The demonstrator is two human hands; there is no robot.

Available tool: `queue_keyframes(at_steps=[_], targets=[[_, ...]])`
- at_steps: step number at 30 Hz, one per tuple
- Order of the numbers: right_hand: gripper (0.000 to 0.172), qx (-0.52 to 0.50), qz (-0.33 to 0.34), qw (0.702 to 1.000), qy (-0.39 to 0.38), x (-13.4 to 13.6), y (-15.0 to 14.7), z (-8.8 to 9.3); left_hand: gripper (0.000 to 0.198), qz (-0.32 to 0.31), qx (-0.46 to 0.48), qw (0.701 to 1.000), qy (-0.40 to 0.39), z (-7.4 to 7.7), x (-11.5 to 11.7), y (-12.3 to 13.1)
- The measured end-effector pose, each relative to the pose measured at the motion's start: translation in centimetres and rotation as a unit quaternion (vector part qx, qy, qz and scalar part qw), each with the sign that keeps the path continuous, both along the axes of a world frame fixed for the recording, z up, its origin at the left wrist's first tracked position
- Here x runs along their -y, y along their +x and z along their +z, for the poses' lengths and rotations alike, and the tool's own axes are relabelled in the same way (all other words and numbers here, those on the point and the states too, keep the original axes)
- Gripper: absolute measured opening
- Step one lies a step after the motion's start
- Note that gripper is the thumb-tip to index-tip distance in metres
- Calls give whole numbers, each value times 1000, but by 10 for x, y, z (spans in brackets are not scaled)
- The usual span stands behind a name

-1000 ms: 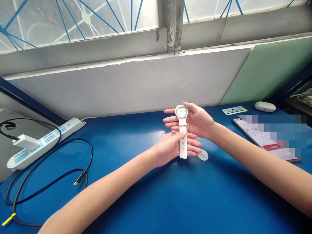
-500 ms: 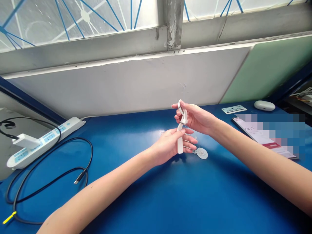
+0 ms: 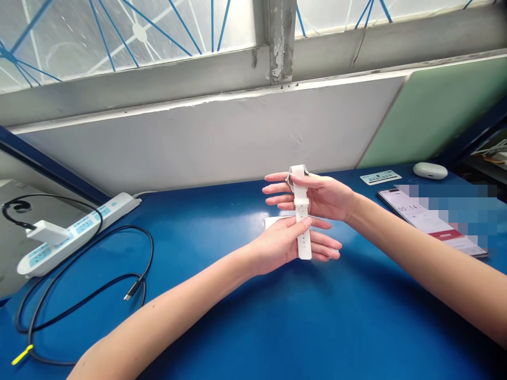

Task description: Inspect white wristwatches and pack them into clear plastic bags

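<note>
A white wristwatch (image 3: 303,221) is held upright above the blue table (image 3: 253,311), its strap with holes facing me and the case at the top. My right hand (image 3: 317,195) pinches the watch case with thumb and fingers, the other fingers stretched left. My left hand (image 3: 293,240) grips the lower strap between thumb and fingers. A small clear packet (image 3: 273,220) lies on the table just behind my left hand.
A white power strip (image 3: 75,232) with a plugged charger and a looping black cable (image 3: 91,295) lie at the left. At the right sit a phone (image 3: 428,221), a white label card (image 3: 381,177) and a white earbud case (image 3: 430,170). A white panel runs behind the table.
The watch has been turned from dial facing me, through edge-on, to its back side facing me. Both hands kept hold. The round disc seen on the table is now covered by my left hand.
</note>
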State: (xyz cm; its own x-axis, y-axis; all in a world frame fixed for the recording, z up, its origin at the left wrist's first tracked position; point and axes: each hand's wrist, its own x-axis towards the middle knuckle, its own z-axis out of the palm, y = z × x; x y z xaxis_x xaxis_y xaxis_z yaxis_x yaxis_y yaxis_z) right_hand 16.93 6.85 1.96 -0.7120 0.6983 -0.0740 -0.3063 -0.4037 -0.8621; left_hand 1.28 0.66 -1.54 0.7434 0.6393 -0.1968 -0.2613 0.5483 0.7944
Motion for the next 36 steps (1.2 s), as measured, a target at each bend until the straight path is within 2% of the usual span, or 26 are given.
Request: queue_keyframes(at_steps=[6, 17, 19, 24, 25, 28, 32, 36], targets=[[36, -3, 4, 1000, 10, -1, 5, 6, 35, 2, 23, 1000, 0, -1, 1, 2], [36, -5, -6, 999, -34, 0, -3, 0, 31, 30, 28, 999, -17, -4, 1, 3], [33, -13, -38, 998, -44, -1, -3, -1, 37, 29, 30, 999, -20, -3, 0, 1], [21, -61, -190, 979, -34, -16, 5, -2, 71, 9, 75, 996, -41, 0, -2, -2], [25, -62, -207, 976, -28, -19, 7, -2, 71, 9, 75, 996, -40, 0, -2, -2], [43, -66, -237, 969, -24, -21, 9, 2, 66, 22, 58, 997, -38, 0, 1, 1], [24, -59, -212, 975, -31, -12, 2, 6, 52, 71, 25, 997, -25, 7, 2, 3], [15, -33, -167, 985, 24, -6, -1, 6, 37, 114, -22, 993, 12, 16, -2, 2]])
